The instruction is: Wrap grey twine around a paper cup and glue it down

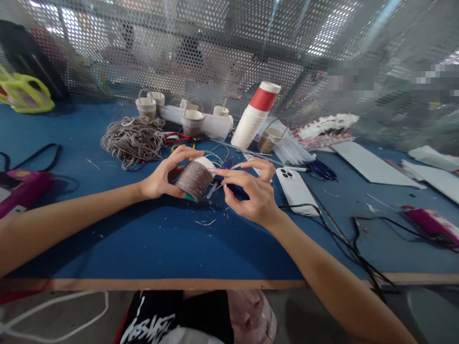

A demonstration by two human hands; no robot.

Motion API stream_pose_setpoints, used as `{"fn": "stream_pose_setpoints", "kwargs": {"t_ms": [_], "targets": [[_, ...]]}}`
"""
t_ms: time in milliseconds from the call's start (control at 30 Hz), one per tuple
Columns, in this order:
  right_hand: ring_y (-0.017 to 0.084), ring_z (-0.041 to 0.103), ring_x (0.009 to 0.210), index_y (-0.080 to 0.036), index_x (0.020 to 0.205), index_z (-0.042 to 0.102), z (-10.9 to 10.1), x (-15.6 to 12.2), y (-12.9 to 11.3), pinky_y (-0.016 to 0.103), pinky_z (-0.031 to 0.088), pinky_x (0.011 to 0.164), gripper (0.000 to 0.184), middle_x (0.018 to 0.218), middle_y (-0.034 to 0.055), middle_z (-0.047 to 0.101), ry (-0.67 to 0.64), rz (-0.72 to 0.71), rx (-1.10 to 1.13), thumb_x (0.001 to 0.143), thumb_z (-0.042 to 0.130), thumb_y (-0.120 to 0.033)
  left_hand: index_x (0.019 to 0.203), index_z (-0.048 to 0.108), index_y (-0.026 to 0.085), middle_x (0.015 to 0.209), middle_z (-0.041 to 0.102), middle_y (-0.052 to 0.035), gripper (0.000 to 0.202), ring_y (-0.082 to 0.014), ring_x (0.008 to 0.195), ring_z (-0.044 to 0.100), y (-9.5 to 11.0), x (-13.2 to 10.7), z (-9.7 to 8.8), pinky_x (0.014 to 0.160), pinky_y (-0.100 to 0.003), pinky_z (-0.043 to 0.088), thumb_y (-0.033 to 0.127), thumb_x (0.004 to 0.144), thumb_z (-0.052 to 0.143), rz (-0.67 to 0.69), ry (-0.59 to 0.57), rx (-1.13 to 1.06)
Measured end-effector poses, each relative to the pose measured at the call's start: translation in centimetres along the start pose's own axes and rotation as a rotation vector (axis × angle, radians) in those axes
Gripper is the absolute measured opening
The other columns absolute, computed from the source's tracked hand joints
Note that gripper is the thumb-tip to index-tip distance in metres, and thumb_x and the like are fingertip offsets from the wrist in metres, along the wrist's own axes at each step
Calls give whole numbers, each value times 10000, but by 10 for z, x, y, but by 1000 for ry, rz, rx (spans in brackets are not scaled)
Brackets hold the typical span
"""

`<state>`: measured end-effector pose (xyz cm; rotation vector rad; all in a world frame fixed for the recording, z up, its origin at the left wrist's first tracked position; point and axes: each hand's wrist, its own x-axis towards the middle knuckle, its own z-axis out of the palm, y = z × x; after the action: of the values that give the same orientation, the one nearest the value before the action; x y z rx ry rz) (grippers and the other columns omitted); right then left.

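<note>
My left hand [163, 177] is closed round a paper cup wrapped in grey-brown cord [193, 181], tilted on its side above the table. Its thumb is under one end and its fingers over the top; teal fingertip covers show on it. My right hand [251, 188] has its fingers spread and bent, and the index finger reaches to the cup's white end. I see nothing clearly held in it. Behind that hand lies a dark blue tool [236, 188], mostly hidden. Thin pale loops of cord [217, 157] show beside the cup.
A heap of grey cord [134, 138] lies at back left. Small cord-wrapped baskets [192, 123] and a leaning paper cup stack [255, 114] stand behind. Right of my hand are a white phone [296, 191] and black cables [337, 234]. Purple glue guns [25, 188] lie at both sides.
</note>
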<state>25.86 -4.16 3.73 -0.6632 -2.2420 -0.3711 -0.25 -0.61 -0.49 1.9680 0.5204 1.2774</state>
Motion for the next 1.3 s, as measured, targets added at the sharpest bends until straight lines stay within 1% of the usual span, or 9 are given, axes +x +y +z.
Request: {"fn": "stream_pose_setpoints", "kwargs": {"t_ms": [233,367,467,567,633,800,967,1100,1300], "targets": [[273,664,991,-300,1031,594,-2,-5,8,508,408,983,340,1029,-30,787,9,-64,-47,730,629,-146,1350,615,316,1292,536,-92,897,-349,1260,513,-5,1,-6,1071,-565,457,521,526,900,-36,2,-23],[274,629,919,-268,1113,536,-6,-5,12,494,416,878,396,981,34,710,67,-103,-32,724,607,-240,1341,621,333,1329,544,-81,894,-366,1307,495,-7,2,-8,1148,-596,370,508,512,909,-42,-4,-71],[307,609,1011,-253,1188,425,-8,-2,12,514,424,851,480,1147,102,636,69,-64,62,729,560,-295,1324,633,339,1334,563,-76,861,-357,1288,523,-6,4,-8,1140,-578,388,515,523,895,-58,-7,-107],[344,526,1222,-273,1195,350,-8,2,8,572,405,941,461,1388,124,547,-21,-77,151,770,524,-305,1307,643,332,1346,572,-74,841,-343,1230,579,-4,4,-7,1069,-532,465,518,524,888,-88,-45,-162],[352,451,1318,-274,1199,358,-8,3,4,593,369,1008,416,1419,114,538,-99,-100,157,813,505,-329,1294,652,323,1352,575,-75,849,-344,1211,594,-4,5,-6,1036,-513,487,536,508,892,-100,-64,-187],[325,465,1330,-282,1296,432,-8,4,-2,539,338,1056,467,1062,58,641,-200,-69,159,846,502,-391,1273,661,316,1316,605,-73,832,-332,1130,636,-3,5,-4,973,-500,518,559,507,875,-122,-46,-241],[299,578,1188,-259,1342,487,-11,4,-2,481,356,988,495,744,-5,576,-115,-97,122,851,505,-321,1254,669,293,1274,628,-78,748,-330,1111,650,-2,5,-3,967,-518,522,491,555,846,-153,-55,-304],[259,628,1008,-270,1252,573,-13,2,-1,459,363,930,411,816,-4,654,-35,-191,47,843,530,-274,1233,682,277,1245,641,-73,762,-320,1094,654,-2,5,-2,969,-511,519,486,521,859,-171,-32,-322],[256,629,942,-289,1211,638,-15,-2,1,484,357,908,398,794,-2,625,-33,-153,66,832,516,-287,1247,666,264,1196,689,-75,680,-339,1090,667,0,5,-1,970,-530,527,355,581,771,-190,-44,-407]]}}
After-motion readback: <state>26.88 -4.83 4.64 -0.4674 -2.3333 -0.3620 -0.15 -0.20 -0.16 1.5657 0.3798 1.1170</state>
